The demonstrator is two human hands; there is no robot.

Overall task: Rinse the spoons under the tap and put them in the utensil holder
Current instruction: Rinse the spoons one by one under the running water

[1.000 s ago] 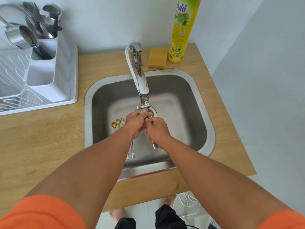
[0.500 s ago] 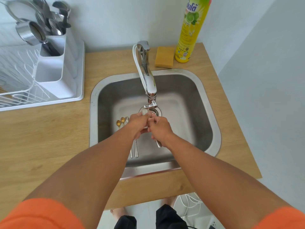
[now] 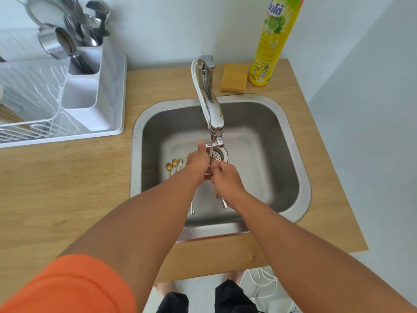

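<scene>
Both hands meet under the chrome tap (image 3: 214, 118) over the steel sink (image 3: 293, 154). My right hand (image 3: 226, 180) grips a silver spoon whose handle end (image 3: 224, 203) sticks out below the wrist. My left hand (image 3: 198, 163) is closed around the spoon's bowl, thumb raised toward the spout. Three small spoons, two gold (image 3: 171, 166) and one silver (image 3: 180, 161), lie on the sink floor left of my hands; another handle tip (image 3: 192, 208) shows under my left arm. The white utensil holder (image 3: 90, 86) stands at the back left, with cutlery in its rear compartment.
A white dish rack (image 3: 33, 105) sits on a white tray left of the sink. A yellow sponge (image 3: 234, 77) and a tall yellow dish-soap bottle (image 3: 273, 41) stand behind the sink. The wooden counter (image 3: 67, 188) ends just right of the sink.
My hands stay under the spout and have shifted slightly on the spoon, the left thumb now lifted. The view has drifted left, so the sink sits further right in frame.
</scene>
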